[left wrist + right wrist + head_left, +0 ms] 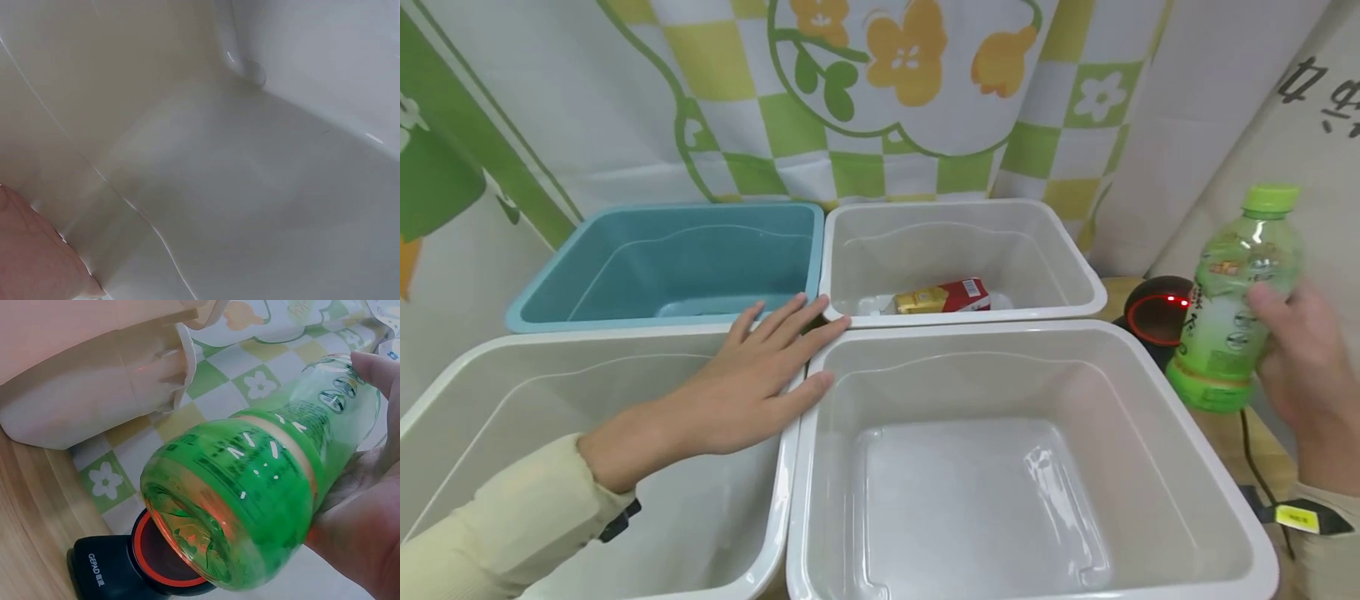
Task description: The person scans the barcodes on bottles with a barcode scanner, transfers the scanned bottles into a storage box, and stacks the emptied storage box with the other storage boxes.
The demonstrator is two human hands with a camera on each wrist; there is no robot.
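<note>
A green plastic drink bottle (1240,308) with a lime cap is gripped upright in my right hand (1303,358), to the right of the front right bin. In the right wrist view the bottle's base (194,531) faces the camera, close to a black scanner (103,565) with a red glowing ring. My left hand (752,383) rests with spread fingers on the rims where the bins meet. Only a bit of that hand (37,250) shows in the left wrist view, against the pale bin wall (144,94).
A blue bin (572,250) stands at the back left, beside a white bin (1067,250) with a red and gold carton (943,297) inside. Two larger white bins are in front; the right one (1150,467) has a bare floor. A patterned cloth (865,175) hangs behind.
</note>
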